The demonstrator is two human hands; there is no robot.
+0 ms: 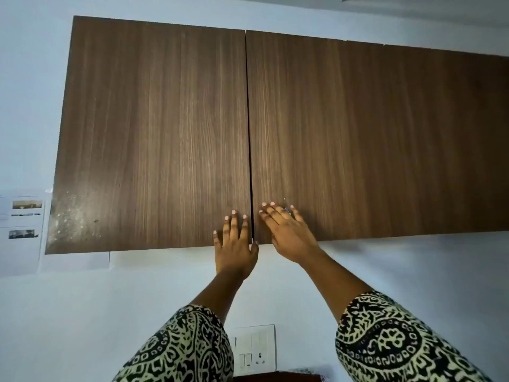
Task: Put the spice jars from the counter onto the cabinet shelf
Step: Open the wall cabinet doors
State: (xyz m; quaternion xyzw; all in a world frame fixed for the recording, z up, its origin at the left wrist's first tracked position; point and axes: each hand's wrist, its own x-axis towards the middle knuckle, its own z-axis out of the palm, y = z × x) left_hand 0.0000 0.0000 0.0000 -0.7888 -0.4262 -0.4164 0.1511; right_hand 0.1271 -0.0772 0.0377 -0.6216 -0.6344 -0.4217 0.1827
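Observation:
A brown wood-grain wall cabinet fills the upper view, with both doors closed. My left hand [235, 244] lies flat on the bottom right corner of the left door [154, 133], fingers apart. On the bottom left corner of the right door [358, 139] my right hand [286, 230] rests flat, fingers spread, a ring on one finger. A thin dark gap runs between the two doors between my hands. No spice jars, shelf or counter are in view.
A white switch and socket plate [254, 350] sits on the pale wall below the cabinet. Papers with small pictures [20, 224] are stuck to the wall at the left. Patterned black-and-cream sleeves cover both forearms.

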